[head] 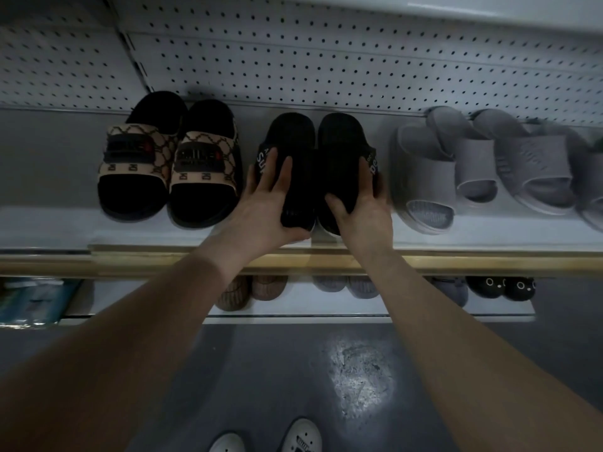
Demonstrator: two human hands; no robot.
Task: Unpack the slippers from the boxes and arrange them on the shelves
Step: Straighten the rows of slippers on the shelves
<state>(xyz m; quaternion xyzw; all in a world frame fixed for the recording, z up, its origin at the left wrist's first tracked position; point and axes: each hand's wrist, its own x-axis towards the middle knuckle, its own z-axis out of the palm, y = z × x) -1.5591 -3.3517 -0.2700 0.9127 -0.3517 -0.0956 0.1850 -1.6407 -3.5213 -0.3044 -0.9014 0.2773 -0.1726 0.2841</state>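
In the head view, the pair of black slippers sits in the middle of the upper shelf (130, 236), in the gap between a patterned pair (169, 161) toward the left end and grey slides (456, 164) toward the right end. Both hands are on the black pair, one to each shoe.

The left hand (270, 203) holds the left slipper (293, 138), with its fingers spread over the strap and its thumb wrapped round the toe. The right hand (362, 203) holds the right slipper (341, 141), with its thumb lying on top and its fingers curled round the outer side.

The two slippers touch along their inner sides. Their long axes run straight from the shelf's front edge to the perforated back panel (326, 60), heels toward the panel and toes at the front edge, in line with the forearms. Whether the soles lie flat on the shelf cannot be told.

Neither hand is nearer, since each covers its own shoe. Any remaining move is probably a short push along that axis, away from the front edge, to bring the toes level with the neighbouring pairs.

Below, a lower shelf (293, 308) carries more slippers.
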